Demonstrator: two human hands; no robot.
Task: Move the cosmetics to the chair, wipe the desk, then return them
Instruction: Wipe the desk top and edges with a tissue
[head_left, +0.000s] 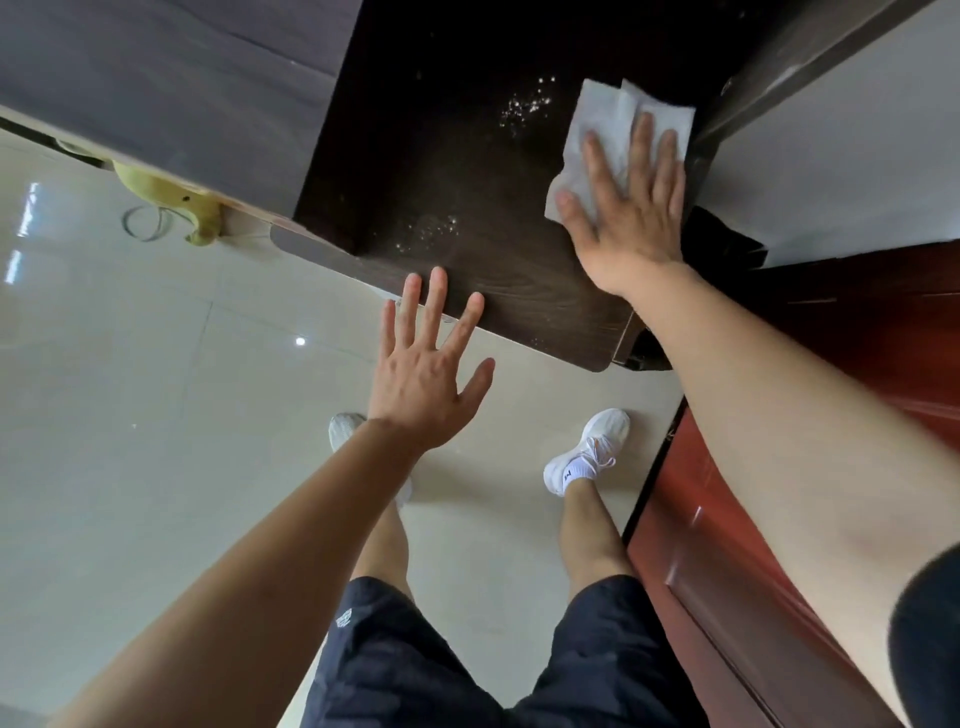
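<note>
The dark wooden desk runs across the upper middle of the head view. A white wipe lies flat on its right part. My right hand presses on the wipe with straight, spread fingers. My left hand hovers with straight fingers at the desk's near edge, its fingertips over the edge, holding nothing. Small shiny specks or droplets dot the desk left of the wipe, and more specks lie nearer the front. No cosmetics or chair show.
A red-brown wooden door stands at the right. A white wall meets the desk's right side. A taller dark cabinet panel fills the upper left, with a yellow-green object below it. Pale glossy floor tiles lie underneath.
</note>
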